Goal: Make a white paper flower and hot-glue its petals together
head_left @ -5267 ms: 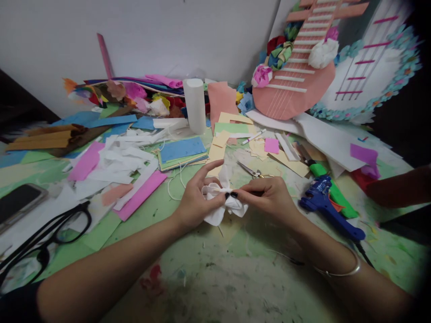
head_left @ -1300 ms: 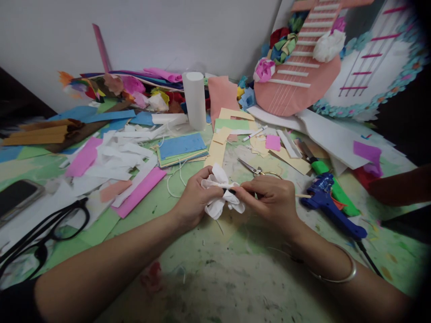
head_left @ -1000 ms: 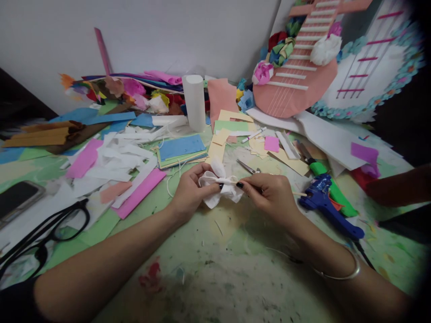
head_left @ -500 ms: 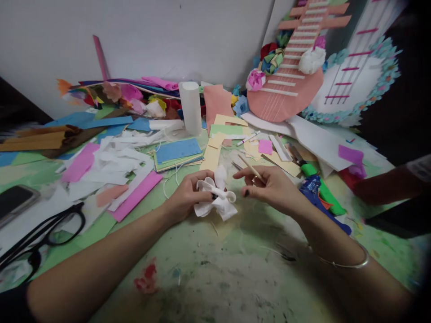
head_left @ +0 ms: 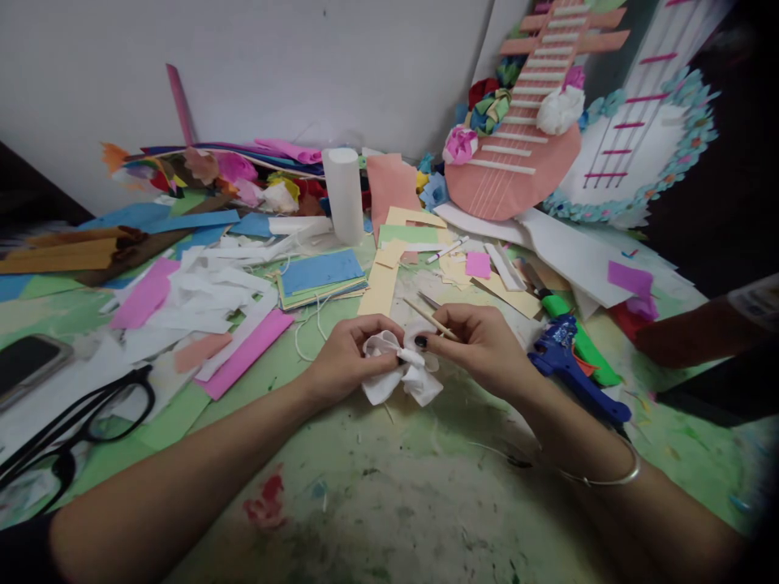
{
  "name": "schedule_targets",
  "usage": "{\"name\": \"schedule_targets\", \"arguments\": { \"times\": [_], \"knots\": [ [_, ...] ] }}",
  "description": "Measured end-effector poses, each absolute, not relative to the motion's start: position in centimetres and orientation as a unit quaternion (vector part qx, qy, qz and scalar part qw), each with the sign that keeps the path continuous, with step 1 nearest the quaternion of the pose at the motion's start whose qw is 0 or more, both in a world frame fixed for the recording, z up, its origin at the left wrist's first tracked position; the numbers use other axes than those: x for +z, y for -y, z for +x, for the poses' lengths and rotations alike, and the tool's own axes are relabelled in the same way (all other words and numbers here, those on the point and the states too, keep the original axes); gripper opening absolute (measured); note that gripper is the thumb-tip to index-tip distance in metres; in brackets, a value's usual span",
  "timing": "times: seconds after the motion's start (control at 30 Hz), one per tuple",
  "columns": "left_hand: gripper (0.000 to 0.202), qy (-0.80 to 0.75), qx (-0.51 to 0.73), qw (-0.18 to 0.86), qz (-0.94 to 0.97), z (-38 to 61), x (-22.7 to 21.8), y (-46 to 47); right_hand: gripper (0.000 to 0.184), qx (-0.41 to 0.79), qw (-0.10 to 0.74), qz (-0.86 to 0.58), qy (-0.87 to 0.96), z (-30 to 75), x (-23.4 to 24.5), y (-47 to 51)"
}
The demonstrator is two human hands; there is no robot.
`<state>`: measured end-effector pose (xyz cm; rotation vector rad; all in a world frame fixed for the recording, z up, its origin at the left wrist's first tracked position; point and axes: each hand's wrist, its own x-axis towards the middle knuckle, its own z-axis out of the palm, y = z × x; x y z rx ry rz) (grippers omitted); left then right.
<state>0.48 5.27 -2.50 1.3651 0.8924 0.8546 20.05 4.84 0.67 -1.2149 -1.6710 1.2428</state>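
A white crepe paper flower (head_left: 380, 383) with curled petals is pinched between the thumb and fingers of my left hand (head_left: 341, 357), just above the table. My right hand (head_left: 487, 345) has a thin wooden stick (head_left: 419, 312) gripped in it, pointing up and left. The right thumb and fingertips meet the flower's right-hand petals, and whether they also pinch the paper is hard to see. Behind the right fingers a dark pointed metal tip (head_left: 428, 300) shows; the rest of it is hidden.
A blue glue gun (head_left: 578, 377) and a green-handled tool (head_left: 553, 304) lie right of my right hand. Paper cards (head_left: 322, 273), white strips (head_left: 213, 288), glasses (head_left: 122, 405) and a phone (head_left: 30, 365) are leftward. Behind stand a white roll (head_left: 344, 195) and a paper lute (head_left: 514, 174).
My right hand has moved left, and its fingertips now reach the flower. The stick has come over the flower with it. My left hand has shifted the flower slightly right.
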Motion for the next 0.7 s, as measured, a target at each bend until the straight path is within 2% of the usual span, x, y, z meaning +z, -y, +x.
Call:
{"name": "schedule_targets", "arguments": {
  "times": [0.13,0.33,0.5,0.6,0.7],
  "knots": [
    [0.022,-0.394,0.377,0.587,0.599,0.47,-2.55,-5.3,0.011,0.39,0.361,-0.504,0.681,19.88,0.44,-4.8],
    [0.022,-0.318,0.393,0.681,0.53,0.23,-3.01,-5.57,0.011,0.363,0.309,-0.499,0.724,19.58,-0.23,-4.68],
    [0.019,-0.377,0.38,0.628,0.564,0.48,-2.81,-5.48,0.022,0.288,0.282,-0.493,0.771,19.5,-0.19,-4.4],
    [0.02,-0.394,0.379,0.633,0.548,0.6,-2.8,-5.49,0.019,0.247,0.274,-0.475,0.799,19.81,0.07,-4.53],
    [0.019,-0.414,0.388,0.626,0.536,0.7,-2.92,-5.6,0.029,0.241,0.292,-0.438,0.816,20.22,0.12,-4.8]
  ]
}}
